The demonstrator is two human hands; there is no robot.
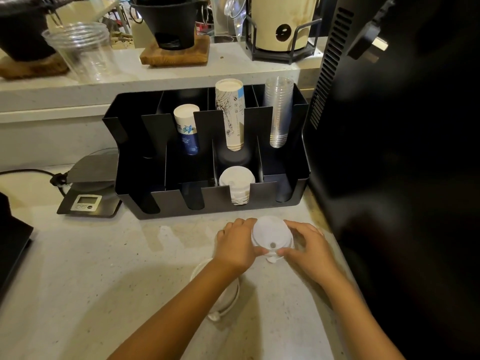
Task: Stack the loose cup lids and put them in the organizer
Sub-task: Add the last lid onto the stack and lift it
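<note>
Between the two hands, on the pale table (91,268) just in front of the black organizer (285,196), a white cup lid (270,233) is gripped from both sides. The left hand (237,246) is cupped narrowly against its left rim and the right hand (307,249) against its right rim, with fingertips of both meeting at the near edge beside the sip tab. Whether one lid or a short stack is held cannot be told from above.

Under the left forearm, nearer the body, another loose lid (220,292) is seen lying on the table, partly hidden. Beyond the hands, a stack of white lids (236,184) is already seated in the organizer's front row, in the slot almost straight ahead of the left hand.

For the step to be done well, the rims should be squared up with even pressure from both sides. The remaining lid would best be nested on before anything is carried over. The stack should then be lowered straight into the slot, so that the divider walls are not caught.
</note>
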